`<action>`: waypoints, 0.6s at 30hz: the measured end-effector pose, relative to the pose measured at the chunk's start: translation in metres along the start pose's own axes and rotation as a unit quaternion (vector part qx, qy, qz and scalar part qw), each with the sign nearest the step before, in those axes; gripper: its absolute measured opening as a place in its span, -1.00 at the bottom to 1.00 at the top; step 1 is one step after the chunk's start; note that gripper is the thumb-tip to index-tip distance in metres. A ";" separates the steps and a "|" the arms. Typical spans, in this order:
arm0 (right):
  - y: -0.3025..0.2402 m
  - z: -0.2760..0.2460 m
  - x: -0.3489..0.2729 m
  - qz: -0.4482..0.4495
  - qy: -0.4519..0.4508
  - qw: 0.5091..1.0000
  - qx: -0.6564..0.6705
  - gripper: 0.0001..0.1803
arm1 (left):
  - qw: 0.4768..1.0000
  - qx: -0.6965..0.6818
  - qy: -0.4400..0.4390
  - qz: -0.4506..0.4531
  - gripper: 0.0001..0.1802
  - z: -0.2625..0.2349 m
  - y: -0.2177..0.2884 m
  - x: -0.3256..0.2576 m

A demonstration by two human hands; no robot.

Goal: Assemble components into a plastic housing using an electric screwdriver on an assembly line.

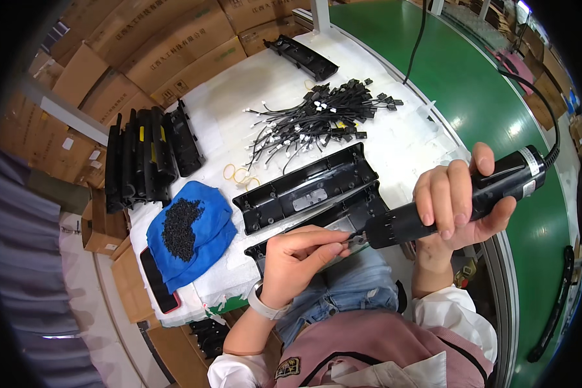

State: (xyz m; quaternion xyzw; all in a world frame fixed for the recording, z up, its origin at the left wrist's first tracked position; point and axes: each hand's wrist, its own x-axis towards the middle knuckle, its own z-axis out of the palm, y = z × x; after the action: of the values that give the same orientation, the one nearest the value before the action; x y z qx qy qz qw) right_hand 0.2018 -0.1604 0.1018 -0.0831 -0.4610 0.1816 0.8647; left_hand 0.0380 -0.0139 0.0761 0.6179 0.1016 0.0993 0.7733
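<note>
My right hand (456, 204) is wrapped around a black corded electric screwdriver (507, 181), which points down and left. At the tool's tip, my left hand (307, 255) is closed in a pinch. What the fingertips hold there is too small to make out. Beneath the hands lies a long black plastic shell (359, 205), partly hidden by the left hand and the tool. A second black shell (304, 194) lies just beyond it, open side up. To the left, a pile of small black screws (182, 229) rests on a blue cloth (207, 252).
Black cables with white connectors (323, 119) lie heaped mid-table. Several black shells (145, 155) stand at the left; another shell (302, 57) lies at the back. Rubber bands (241, 175) and a phone (158, 281) flank the cloth. A green surface (472, 97) runs along the right.
</note>
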 end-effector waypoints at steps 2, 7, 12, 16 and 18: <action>0.003 -0.001 -0.002 0.008 0.014 1.000 0.005 -0.48 | 1.000 0.010 -0.014 -0.006 -0.79 -0.005 -0.003 0.000; 0.009 0.003 -0.005 0.034 0.050 0.998 -0.003 -0.52 | 0.998 0.057 0.007 0.012 -0.81 -0.006 -0.006 0.000; 0.013 0.008 -0.004 0.016 0.087 0.996 -0.015 -0.59 | 0.999 0.038 -0.008 -0.026 -0.78 -0.009 -0.009 -0.001; 0.000 0.001 -0.008 0.028 0.077 0.997 0.013 -0.51 | 0.993 -0.028 -0.049 -0.101 -0.64 -0.004 -0.001 0.006; -0.007 -0.005 -0.011 0.028 0.077 0.996 0.036 -0.51 | 0.998 0.031 -0.043 -0.031 -0.64 0.003 0.007 0.027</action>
State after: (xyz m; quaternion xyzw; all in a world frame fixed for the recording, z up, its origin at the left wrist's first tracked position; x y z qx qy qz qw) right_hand 0.2023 -0.1712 0.0930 -0.0786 -0.3838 0.2148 0.8947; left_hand 0.0643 -0.0079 0.0827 0.6418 0.0907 0.0451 0.7602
